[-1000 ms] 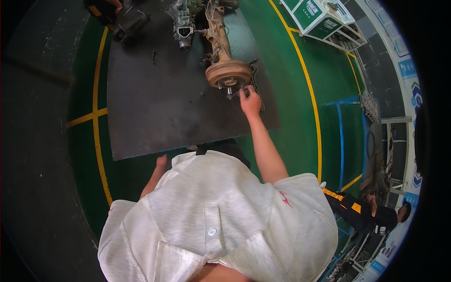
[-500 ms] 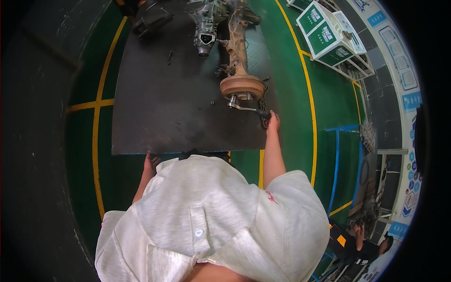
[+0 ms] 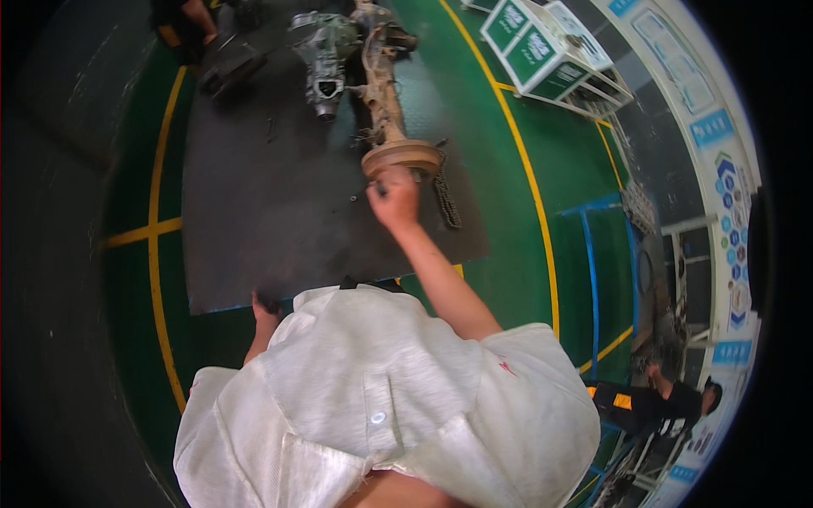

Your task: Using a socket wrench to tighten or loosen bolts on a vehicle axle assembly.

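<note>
My right hand (image 3: 395,201) is closed in front of the rusty brake drum (image 3: 401,155) at the near end of an axle (image 3: 385,102). A dark piece shows by its fingers, seemingly part of the ratchet wrench; the rest is hidden behind the hand, and motion blurs it. Low at the bench's near edge, my left hand (image 3: 265,315) has a finger raised apart from the others. A dark patch lies beside that finger, and I cannot make out what it is. A chain (image 3: 445,199) hangs down beside the drum's right side.
The dark metal bench top (image 3: 246,212) holds a grey gearbox (image 3: 326,72) left of the axle, plus a small nut (image 3: 354,198). A person's arm (image 3: 199,19) shows far left. Green-and-white cabinets (image 3: 550,51) stand right; another person (image 3: 656,402) works lower right.
My right hand has moved left from the wrench's outstretched handle to the front of the drum. The view has shifted, and a person's arm now shows at the far left.
</note>
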